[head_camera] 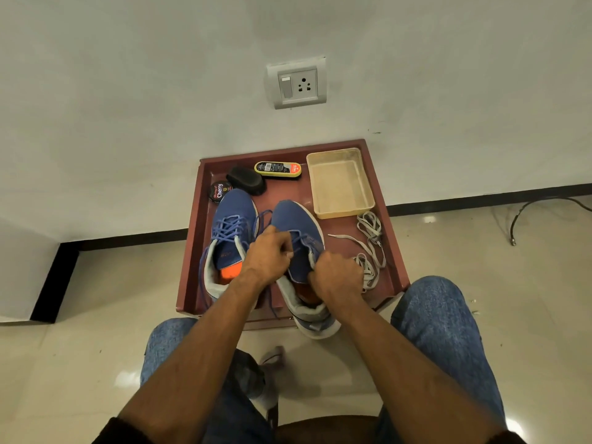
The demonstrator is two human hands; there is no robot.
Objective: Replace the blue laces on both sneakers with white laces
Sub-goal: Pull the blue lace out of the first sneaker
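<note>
On the far left of the maroon tray stood the left sneaker, its blue lace threaded through every eyelet and one loose end trailing down beside the heel. That lace looked thin, limp and light; it would likely slide out best if pulled close to an eyelet, one crossing at a time.

Next came the left hand, fingers curled and pinching the blue lace of the right sneaker near the tongue. The right hand gripped that shoe's collar on the far side, fingers clamped round the soft upper to steady it. The shoe looked light with a flexible knit upper, so holding it by the padded collar or the firmer sole seemed wise, lest it tip off the tray's near edge, which its heel overhung.

Rightmost lay the white laces, flat and floppy, loosely heaped on the tray; their stiff tips would be the sensible place to pinch.
</note>
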